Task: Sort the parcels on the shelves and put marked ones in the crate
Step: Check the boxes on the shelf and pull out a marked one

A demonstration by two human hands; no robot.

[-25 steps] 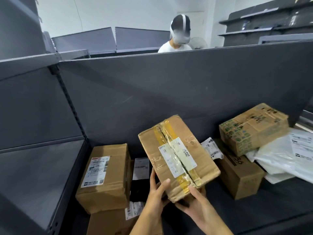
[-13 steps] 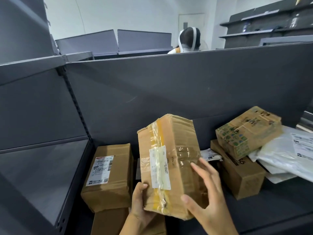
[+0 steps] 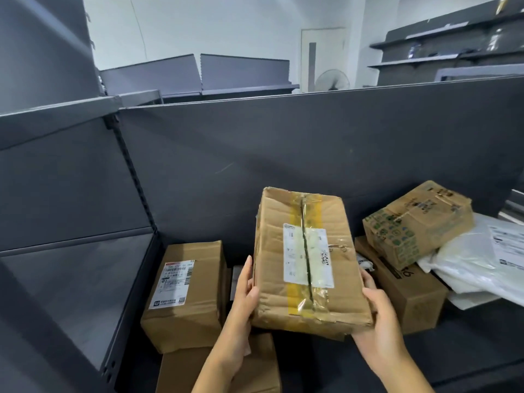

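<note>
I hold a worn brown cardboard parcel point(image 3: 306, 259) with yellow tape and a white label on its top face, raised above the shelf. My left hand point(image 3: 243, 299) grips its left side, and my right hand point(image 3: 377, 316) supports its lower right corner. On the shelf to the left stands a brown box with a printed label point(image 3: 184, 293). Another brown box point(image 3: 249, 370) lies under my left forearm. To the right sits a plain box point(image 3: 408, 296) with a green-printed box point(image 3: 416, 222) on top. No crate is in view.
White plastic mailer bags point(image 3: 482, 265) lie at the far right of the shelf. A dark grey back panel point(image 3: 312, 143) rises behind the parcels, and a bare grey shelf point(image 3: 71, 279) adjoins on the left. Further shelving and a fan stand in the room behind.
The parcel has turned in my hands so its labelled top faces me squarely. My right hand moved from its front face to its lower right corner. The person behind the panel is out of view.
</note>
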